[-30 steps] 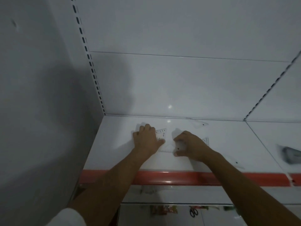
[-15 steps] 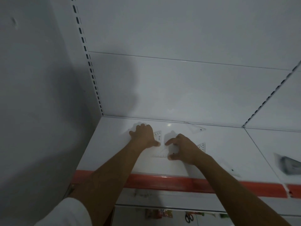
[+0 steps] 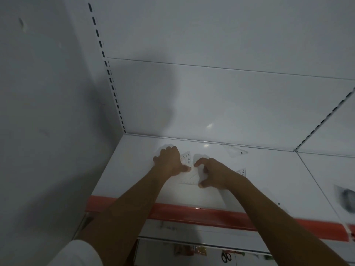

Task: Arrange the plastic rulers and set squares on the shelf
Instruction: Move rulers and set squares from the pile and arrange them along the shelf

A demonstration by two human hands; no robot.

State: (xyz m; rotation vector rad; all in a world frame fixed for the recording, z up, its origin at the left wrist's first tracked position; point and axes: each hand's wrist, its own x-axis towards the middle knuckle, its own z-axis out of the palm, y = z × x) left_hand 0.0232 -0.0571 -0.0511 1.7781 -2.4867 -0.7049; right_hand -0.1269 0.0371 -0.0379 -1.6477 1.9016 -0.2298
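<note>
On the white shelf [image 3: 132, 169] my left hand [image 3: 169, 163] rests palm down on a clear set square [image 3: 186, 157] printed with numbers; its thumb presses near that square's lower corner. Just to the right, my right hand [image 3: 215, 174] has curled fingers, with the index tip and thumb tip on the edges of a second clear set square [image 3: 190, 178] lying flat. The numbered corner of a third set square [image 3: 242, 172] pokes out behind my right wrist. Another clear set square [image 3: 233, 150] lies near the back wall.
A red strip [image 3: 201, 214] runs along the shelf's front edge. A dark blurred object [image 3: 347, 200] sits on the neighbouring shelf section to the right. Below, a lower shelf holds scissors [image 3: 226, 256] and colourful packets [image 3: 190, 250]. A grey wall closes the left side.
Both hands have slid a little towards the back and left of the shelf. My right hand's index finger and thumb have spread wider over the set square.
</note>
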